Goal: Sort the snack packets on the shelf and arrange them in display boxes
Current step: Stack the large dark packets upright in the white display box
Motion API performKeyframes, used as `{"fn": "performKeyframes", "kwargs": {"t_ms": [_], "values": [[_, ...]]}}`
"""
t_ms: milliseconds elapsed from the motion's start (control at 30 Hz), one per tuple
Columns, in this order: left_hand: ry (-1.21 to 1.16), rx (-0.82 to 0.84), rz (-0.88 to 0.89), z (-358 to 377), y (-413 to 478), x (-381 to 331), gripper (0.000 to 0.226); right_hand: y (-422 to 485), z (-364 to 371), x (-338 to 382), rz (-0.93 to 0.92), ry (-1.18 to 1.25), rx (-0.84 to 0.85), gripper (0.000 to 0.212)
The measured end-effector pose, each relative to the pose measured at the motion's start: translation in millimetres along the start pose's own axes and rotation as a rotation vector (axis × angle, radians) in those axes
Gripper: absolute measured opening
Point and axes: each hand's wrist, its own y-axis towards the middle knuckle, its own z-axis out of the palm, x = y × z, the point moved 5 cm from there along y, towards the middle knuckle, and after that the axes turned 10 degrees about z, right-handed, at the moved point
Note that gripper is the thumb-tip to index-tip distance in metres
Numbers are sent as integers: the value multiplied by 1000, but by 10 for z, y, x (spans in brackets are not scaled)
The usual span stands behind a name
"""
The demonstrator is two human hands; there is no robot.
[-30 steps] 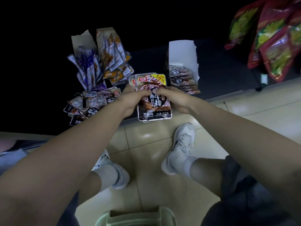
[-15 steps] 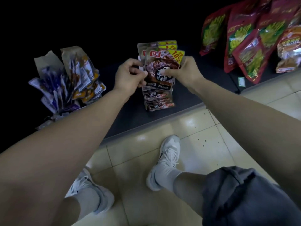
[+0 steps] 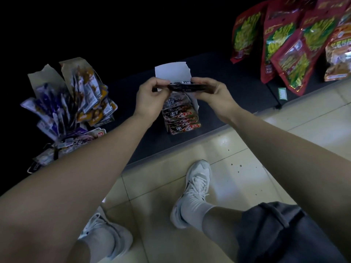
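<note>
in the head view, a small stack of dark snack packets (image 3: 187,86) is held edge-on between the two hands, directly above the white display box (image 3: 172,73) that stands on the dark shelf (image 3: 237,95). the left hand (image 3: 152,95) is pinched on the stack's left end, and the right hand (image 3: 214,93) is clasped on its right end with the fingers curled over the top. below the stack, in the front of the white display box, a row of like packets (image 3: 181,118) is seen lying overlapped, labels toward the floor side. to the left of the white display box, two brown boxes (image 3: 62,76) of purple and orange packets are fanned out, with loose packets (image 3: 76,141) spilled in front of them. well to the right of the white display box, large red bags (image 3: 284,44) are propped up.

the step in hand is judged to be the lowering of the stack into the white display box. it would be done well if the stack were kept squared by both hands, tilted to match the lean of the row already there, and set behind it. the grip should be eased only once the lower edges are seated, lest the slippery packets fan out. whether the labels face the same way as the row cannot be told.
</note>
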Motion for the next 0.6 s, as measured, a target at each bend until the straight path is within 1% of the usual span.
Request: {"fn": "performKeyframes", "kwargs": {"t_ms": [67, 133, 267, 333, 400, 467, 533, 600], "values": [[-17, 7, -15, 68, 13, -26, 22, -22, -29, 0, 3, 30, -3, 37], [1, 24, -58, 89, 20, 64, 26, -28, -21, -53, 43, 43, 19, 39], [17, 56, -173, -13, -36, 342, 22, -43, 196, -171, 170, -58, 134, 45], [6, 80, -198, -64, -61, 430, 27, -12, 301, -214, 201, -107, 141, 40], [24, 117, -194, -75, -73, 436, 30, 50, 301, -224, 150, -197, 51, 32], [129, 158, -162, -48, -69, 422, 31, 82, 253, -225, 88, -320, -42, 29], [278, 211, -102, 5, -74, 399, 35, 70, 259, -247, 60, -439, -53, 32], [384, 290, -29, 76, -95, 385, 37, 42, 314, -267, 5, -634, -58, 38]]}}
